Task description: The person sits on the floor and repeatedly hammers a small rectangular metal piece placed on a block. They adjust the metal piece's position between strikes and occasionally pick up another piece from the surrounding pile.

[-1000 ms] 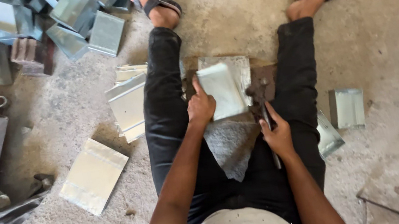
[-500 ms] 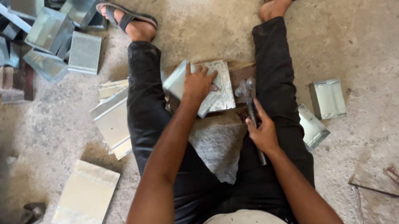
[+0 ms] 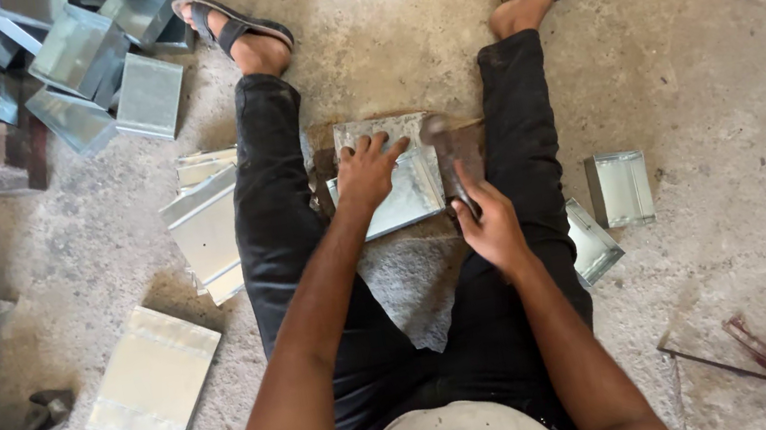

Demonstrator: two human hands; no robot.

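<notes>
Gritty concrete floor (image 3: 678, 19) between spread legs — left hand (image 3: 367, 172) pinning metal sheet (image 3: 400, 192) flat, right hand (image 3: 491, 224) closed on hammer (image 3: 446, 160), seemingly mid-flattening — steady aim needed.

Under the left hand (image 3: 366, 169) lies a flat, pale grey sheet-metal piece (image 3: 400, 192), smooth with a dull sheen, on a rusty brown metal block (image 3: 469, 146), while the right hand (image 3: 491, 224) grips a dark, matt metal hammer (image 3: 444, 150). A rough, grainy grey stone slab (image 3: 410, 292) sits nearer, between matt black cloth trousers (image 3: 273, 221). All round is a coarse, dusty concrete floor (image 3: 699, 26), with folded galvanised sheet-metal boxes (image 3: 76, 59) glinting softly far left and a shinier one (image 3: 620, 188) to the right.
</notes>
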